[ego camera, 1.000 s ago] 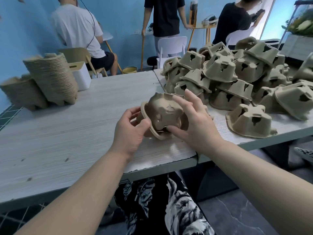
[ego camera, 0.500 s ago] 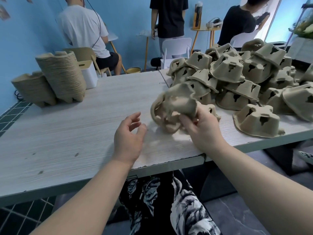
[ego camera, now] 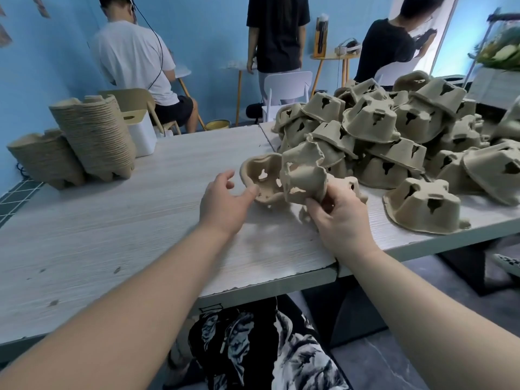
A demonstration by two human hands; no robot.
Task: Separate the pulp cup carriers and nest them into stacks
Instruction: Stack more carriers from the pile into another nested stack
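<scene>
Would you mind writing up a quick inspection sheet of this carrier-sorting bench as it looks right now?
Surface: two pale wood-grain tables butted together; near edge chipped.
Job's things: loose pile of carriers on the right; two nested stacks far left; one carrier lifted, another open-side-up carrier beside it.
Clutter: white box behind the stacks.
Grippers: right hand grips the lifted carrier from below; left hand touches the other carrier's rim with its thumb, fingers relaxed.
Cables: a dark cable down a seated person's back.
Surroundings: blue wall, white chair, three people facing away.
</scene>
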